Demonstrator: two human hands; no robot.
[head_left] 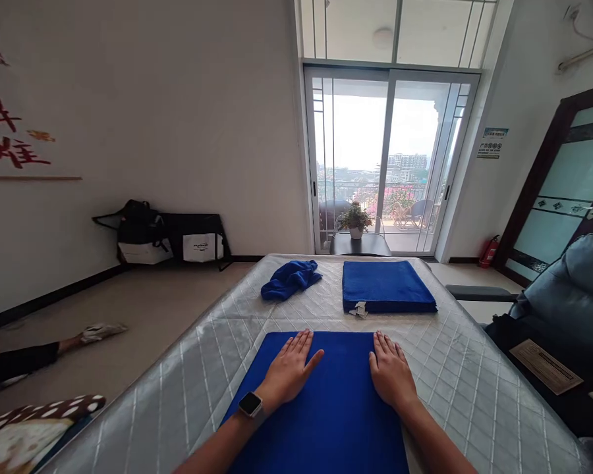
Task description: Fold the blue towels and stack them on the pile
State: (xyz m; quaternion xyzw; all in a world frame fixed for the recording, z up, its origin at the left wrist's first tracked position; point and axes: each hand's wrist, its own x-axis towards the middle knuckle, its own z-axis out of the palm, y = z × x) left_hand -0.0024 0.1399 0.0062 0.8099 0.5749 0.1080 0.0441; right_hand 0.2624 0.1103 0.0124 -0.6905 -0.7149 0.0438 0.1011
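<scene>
A flat blue cloth (326, 408) lies spread on the quilted mattress (454, 368) in front of me. My left hand (291, 368) rests palm down on its upper left part, thumb apart from the fingers; a watch is on that wrist. On the cloth's upper right edge my right hand (391, 368) lies flat, fingers stretched forward. Beyond the right hand sits a neat stack of folded blue cloths (388, 284) with white tags at its near edge. To the left of the stack is a crumpled blue cloth (291, 279).
A potted plant (356, 220) stands on a dark chair (360, 246) past the mattress, before sliding glass doors. On the right is a dark armchair (563, 316). Bags (138, 227) lie by the left wall. A person's leg (54, 352) shows on the floor at left.
</scene>
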